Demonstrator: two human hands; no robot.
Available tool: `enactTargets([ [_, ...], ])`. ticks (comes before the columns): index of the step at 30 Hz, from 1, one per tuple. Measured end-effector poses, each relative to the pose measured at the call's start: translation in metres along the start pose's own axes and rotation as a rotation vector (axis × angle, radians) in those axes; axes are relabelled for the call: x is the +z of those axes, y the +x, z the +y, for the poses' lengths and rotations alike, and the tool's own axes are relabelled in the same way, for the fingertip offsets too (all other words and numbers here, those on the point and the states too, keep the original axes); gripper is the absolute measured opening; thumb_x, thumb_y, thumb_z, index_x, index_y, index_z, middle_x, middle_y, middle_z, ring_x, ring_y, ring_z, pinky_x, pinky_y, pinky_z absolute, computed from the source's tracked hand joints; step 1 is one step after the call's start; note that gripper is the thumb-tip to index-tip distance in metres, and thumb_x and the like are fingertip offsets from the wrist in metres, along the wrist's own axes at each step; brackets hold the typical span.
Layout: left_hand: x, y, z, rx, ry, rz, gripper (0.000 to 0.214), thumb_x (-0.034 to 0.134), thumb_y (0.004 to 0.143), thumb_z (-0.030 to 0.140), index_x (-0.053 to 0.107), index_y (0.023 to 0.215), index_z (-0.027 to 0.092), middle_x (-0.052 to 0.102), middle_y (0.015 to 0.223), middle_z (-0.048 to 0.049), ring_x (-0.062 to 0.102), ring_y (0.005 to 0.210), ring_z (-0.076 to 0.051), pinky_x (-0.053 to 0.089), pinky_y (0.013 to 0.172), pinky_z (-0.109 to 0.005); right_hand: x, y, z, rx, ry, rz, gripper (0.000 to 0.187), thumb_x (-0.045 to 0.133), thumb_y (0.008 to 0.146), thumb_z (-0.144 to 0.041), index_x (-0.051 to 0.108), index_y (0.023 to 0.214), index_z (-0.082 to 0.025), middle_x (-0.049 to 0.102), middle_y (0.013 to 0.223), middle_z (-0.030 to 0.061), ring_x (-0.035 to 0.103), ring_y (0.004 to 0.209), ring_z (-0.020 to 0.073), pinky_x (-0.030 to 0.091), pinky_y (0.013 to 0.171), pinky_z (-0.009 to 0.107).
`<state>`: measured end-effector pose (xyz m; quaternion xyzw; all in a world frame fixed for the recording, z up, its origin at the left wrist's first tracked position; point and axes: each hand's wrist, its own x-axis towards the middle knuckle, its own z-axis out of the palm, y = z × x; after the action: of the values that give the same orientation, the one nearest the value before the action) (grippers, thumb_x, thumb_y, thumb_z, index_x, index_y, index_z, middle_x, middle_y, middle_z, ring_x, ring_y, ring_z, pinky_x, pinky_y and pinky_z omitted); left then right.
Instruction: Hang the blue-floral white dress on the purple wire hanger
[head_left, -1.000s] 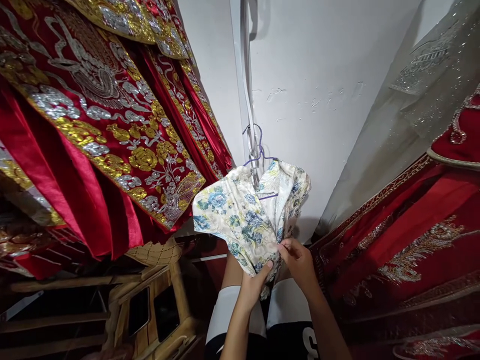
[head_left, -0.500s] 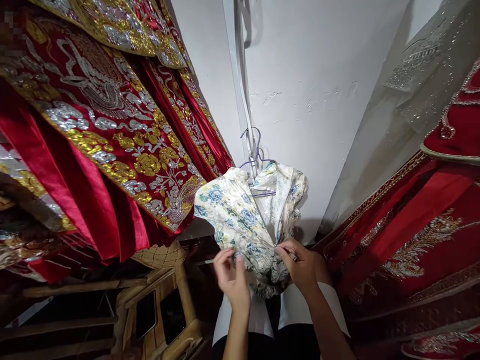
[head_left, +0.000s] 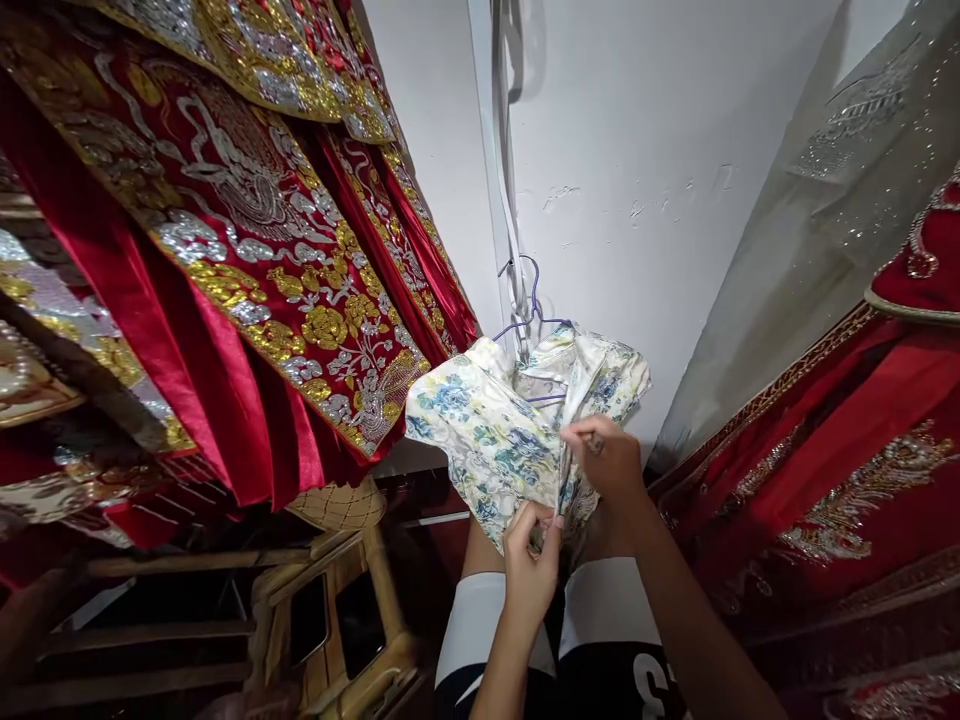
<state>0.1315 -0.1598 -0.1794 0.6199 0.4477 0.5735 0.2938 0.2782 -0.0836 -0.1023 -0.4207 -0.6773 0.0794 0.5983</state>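
Note:
A white short-sleeved top with blue and yellow flowers hangs in front of me on a purple wire hanger. Its front opening spreads into a V at the neck. My left hand pinches the lower end of the front edge between thumb and fingers. Higher up the same opening, my right hand is closed at the edge, fingertips together. Whether it grips the cloth alone or a small fastener there cannot be made out.
Red gowns with gold and silver embroidery hang at left. More beaded red fabric and a sheer sparkling cloth fill the right. A white strap runs down the wall to the hanger. Wooden furniture stands lower left.
My right hand has moved up along the front opening. My left hand, formerly with fingers apart beside the top, has moved right and closed on the lower edge.

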Motion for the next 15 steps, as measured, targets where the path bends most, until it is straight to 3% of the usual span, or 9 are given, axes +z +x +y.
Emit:
enactTargets([
  [4, 0.000, -0.007, -0.005, -0.054, -0.018, -0.073, 0.030, 0.058, 0.096, 0.036, 0.051, 0.072, 0.019, 0.053, 0.073, -0.0012, 0.053, 0.073, -0.016, 0.042, 0.069, -0.026, 0.002, 0.072, -0.004, -0.187, -0.007, 0.055, 0.018, 0.066, 0.090, -0.026, 0.064, 0.072, -0.023, 0.062, 0.070, 0.0012, 0.055, 0.067, 0.0180, 0.042, 0.062, 0.030],
  [7, 0.005, -0.014, -0.008, -0.083, -0.047, -0.113, 0.031, 0.058, 0.096, 0.038, 0.051, 0.072, 0.019, 0.053, 0.072, -0.0008, 0.053, 0.072, -0.016, 0.042, 0.069, -0.026, 0.001, 0.104, -0.011, -0.256, -0.003, 0.101, 0.018, 0.067, 0.089, -0.023, 0.063, 0.072, -0.023, 0.058, 0.068, 0.0000, 0.053, 0.069, 0.0174, 0.041, 0.063, 0.030],
  [11, 0.007, -0.017, -0.010, -0.088, -0.051, -0.118, 0.028, 0.059, 0.095, 0.036, 0.056, 0.073, 0.018, 0.056, 0.072, -0.0009, 0.055, 0.072, -0.016, 0.043, 0.069, -0.026, 0.000, 0.104, -0.020, -0.290, 0.052, 0.073, 0.016, 0.066, 0.090, -0.022, 0.063, 0.074, -0.022, 0.057, 0.068, -0.0006, 0.051, 0.066, 0.0156, 0.039, 0.061, 0.028],
  [15, -0.010, 0.018, 0.004, 0.095, -0.047, -0.064, 0.016, 0.070, 0.089, 0.033, 0.066, 0.083, 0.019, 0.064, 0.081, -0.0036, 0.060, 0.079, -0.018, 0.047, 0.074, -0.029, 0.000, 0.085, -0.016, -0.259, 0.088, 0.078, 0.015, 0.065, 0.092, -0.024, 0.065, 0.077, -0.022, 0.055, 0.065, -0.0018, 0.047, 0.060, 0.0132, 0.037, 0.057, 0.027],
])
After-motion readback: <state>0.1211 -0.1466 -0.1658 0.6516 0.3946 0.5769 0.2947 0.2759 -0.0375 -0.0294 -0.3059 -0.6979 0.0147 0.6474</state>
